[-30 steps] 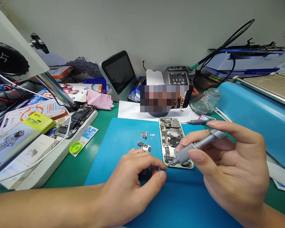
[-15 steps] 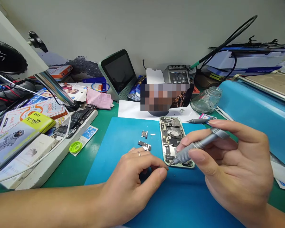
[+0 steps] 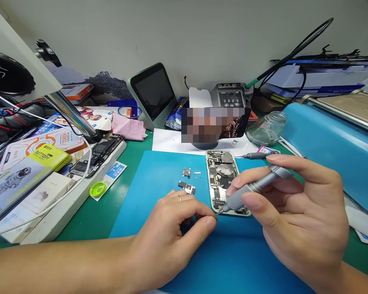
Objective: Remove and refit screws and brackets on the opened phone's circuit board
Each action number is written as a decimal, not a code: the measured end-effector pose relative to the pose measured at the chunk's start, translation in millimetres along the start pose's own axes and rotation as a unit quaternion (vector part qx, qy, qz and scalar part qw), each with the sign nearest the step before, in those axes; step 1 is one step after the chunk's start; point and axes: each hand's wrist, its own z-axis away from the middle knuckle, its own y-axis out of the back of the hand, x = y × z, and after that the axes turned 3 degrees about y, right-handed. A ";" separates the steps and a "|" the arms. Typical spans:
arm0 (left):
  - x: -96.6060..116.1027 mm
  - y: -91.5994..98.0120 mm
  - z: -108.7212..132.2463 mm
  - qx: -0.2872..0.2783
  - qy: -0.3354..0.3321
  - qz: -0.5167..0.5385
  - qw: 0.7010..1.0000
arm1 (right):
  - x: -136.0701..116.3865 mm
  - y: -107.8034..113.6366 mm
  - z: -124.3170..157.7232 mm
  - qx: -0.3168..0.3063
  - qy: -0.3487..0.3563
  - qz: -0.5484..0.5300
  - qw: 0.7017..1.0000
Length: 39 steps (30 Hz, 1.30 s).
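My right hand grips a grey precision screwdriver between thumb and fingers, its shaft slanting down to the left. The thin tip meets the pinched thumb and forefinger of my left hand; whatever lies between those fingertips is too small to make out. Just behind the hands, an opened smartphone lies with its inner parts exposed, its lower end partly covered by the screwdriver and my fingers. Left of the phone are a small circuit board part, a dark bracket-like part and a tiny pale piece, all on the blue mat.
A second screwdriver lies beyond the phone, near a glass jar. Boxes and another opened phone crowd the left, below a microscope stand. A propped phone screen and a grey-green display stand behind.
My right hand has shifted slightly to the left around the screwdriver handle. My left hand stays in its pinch at the tip, and the phone and loose parts have not moved.
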 end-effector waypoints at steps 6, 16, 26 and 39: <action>-0.8 -0.2 -0.2 0.001 -0.004 0.006 1.000 | -0.1 0.1 0.4 -0.003 -0.013 -0.013 1.000; -1.2 0.4 1.1 0.000 -0.011 0.010 1.000 | 0.0 -2.6 1.5 -0.005 -0.019 -0.012 1.000; -1.4 1.8 -1.1 0.005 -0.022 0.006 1.000 | 0.4 -1.6 4.3 -0.020 -0.037 -0.011 0.999; 0.3 7.0 6.5 0.008 0.012 0.050 0.999 | 1.9 -1.3 1.0 -0.026 -0.037 -0.006 0.999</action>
